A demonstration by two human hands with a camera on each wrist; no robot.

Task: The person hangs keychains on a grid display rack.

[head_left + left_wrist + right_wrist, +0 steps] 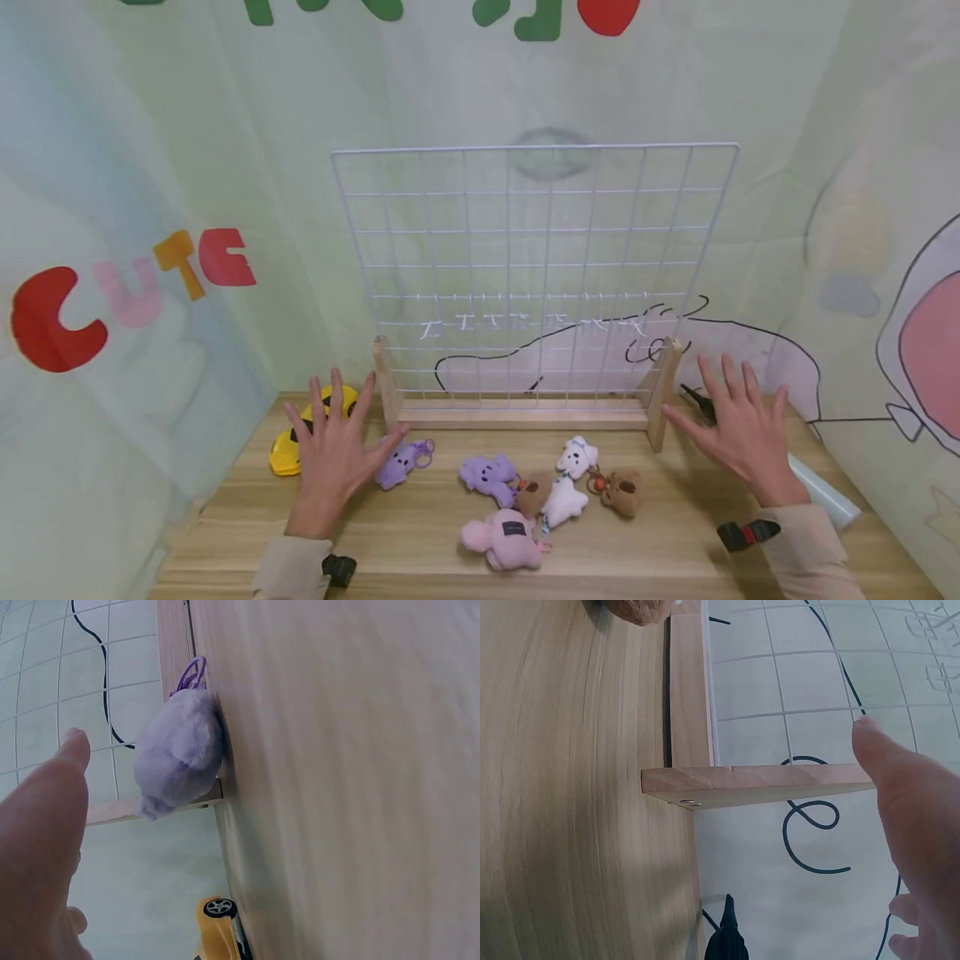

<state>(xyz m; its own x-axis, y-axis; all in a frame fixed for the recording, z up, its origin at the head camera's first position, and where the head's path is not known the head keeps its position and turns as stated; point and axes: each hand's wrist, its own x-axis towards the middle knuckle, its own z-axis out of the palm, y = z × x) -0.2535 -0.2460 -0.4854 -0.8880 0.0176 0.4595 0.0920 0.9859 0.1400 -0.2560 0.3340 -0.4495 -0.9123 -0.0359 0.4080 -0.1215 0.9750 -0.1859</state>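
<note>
My left hand (330,458) is spread flat, fingers apart, beside a purple plush keychain (397,463) and in front of a yellow toy car (285,454). In the left wrist view the thumb stands apart from the purple plush keychain (180,750). My right hand (746,442), fingers also spread, is beside the wooden foot (663,396) of a white wire grid rack (525,267); it holds nothing. Between the hands lie a second purple plush (487,477), a pink one (504,542), a white one (566,500) and two brown ones (622,492), with rings or straps.
Several small white hooks (555,318) hang across the grid. A wooden bar (525,415) joins its feet. Behind the right hand is a black pointed object (699,402), partly hidden. A pale blue cylinder (825,492) lies by the right sleeve. A printed cloth (262,125) hangs around the table.
</note>
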